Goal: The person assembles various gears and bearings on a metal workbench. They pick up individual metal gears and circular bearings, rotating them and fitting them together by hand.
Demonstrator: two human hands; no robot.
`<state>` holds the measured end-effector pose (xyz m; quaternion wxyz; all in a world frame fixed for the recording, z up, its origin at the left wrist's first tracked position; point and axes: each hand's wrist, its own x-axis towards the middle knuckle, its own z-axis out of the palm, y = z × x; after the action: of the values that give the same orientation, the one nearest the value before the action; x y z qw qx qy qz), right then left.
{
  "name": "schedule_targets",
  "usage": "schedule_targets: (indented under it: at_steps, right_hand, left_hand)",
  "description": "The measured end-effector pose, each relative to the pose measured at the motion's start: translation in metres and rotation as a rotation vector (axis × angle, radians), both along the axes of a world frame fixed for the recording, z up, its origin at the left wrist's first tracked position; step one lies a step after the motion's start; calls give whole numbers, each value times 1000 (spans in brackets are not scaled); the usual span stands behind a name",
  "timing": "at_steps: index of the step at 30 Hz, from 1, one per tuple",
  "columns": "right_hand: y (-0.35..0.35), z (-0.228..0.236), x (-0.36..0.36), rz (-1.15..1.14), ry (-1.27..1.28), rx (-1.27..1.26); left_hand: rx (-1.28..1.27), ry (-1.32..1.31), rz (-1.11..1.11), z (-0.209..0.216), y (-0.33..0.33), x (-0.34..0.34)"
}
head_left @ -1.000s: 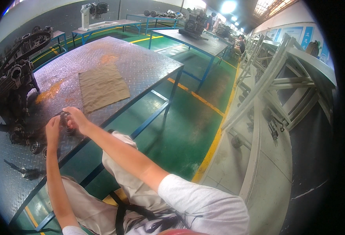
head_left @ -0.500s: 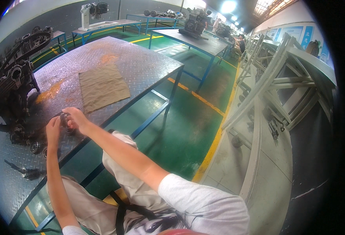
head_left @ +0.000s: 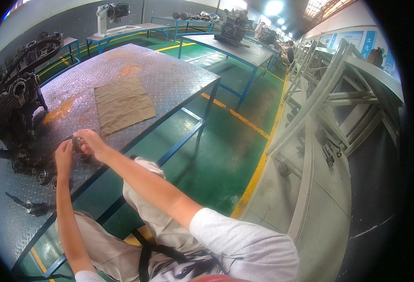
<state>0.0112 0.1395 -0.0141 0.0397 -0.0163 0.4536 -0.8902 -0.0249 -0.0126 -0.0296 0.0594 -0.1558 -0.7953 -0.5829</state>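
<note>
Over the near edge of the tread-plate metal table (head_left: 179, 77), both hands are close together. My right hand (head_left: 90, 142) is closed, its fingers pinching a small dark part (head_left: 76, 144) whose kind I cannot make out. Just left of it, my left hand (head_left: 64, 154) is closed too, fingertips pressed together; whatever they grip is hidden. A greasy dark engine assembly (head_left: 16, 101) stands at the table's left. Small round metal parts (head_left: 42, 177) lie beside my left wrist. Beyond my right hand a brown cloth (head_left: 123, 105) is spread flat.
A dark rod-like part with a round end (head_left: 28, 205) lies near the table's left front. Another table (head_left: 235, 49) carries an engine (head_left: 235, 27). Grey metal frames (head_left: 329, 101) line the right side. Other people (head_left: 288, 51) are far back.
My right fingers have shifted very slightly around the dark part. My left hand and the things on the table look unmoved.
</note>
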Motion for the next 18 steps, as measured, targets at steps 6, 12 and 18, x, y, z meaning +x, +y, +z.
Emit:
schedule_targets:
  at_steps: [6,12,18]
  right_hand:
    - [-2,-1,0,-20,16,39]
    - [-2,-2,-1,-35,31,61]
    - [0,1,4,-21,3,97]
  left_hand:
    - [9,21,-1,0,0,1]
    - [-27,65,20,3,2,4]
    - [-19,45,24,1,1,3]
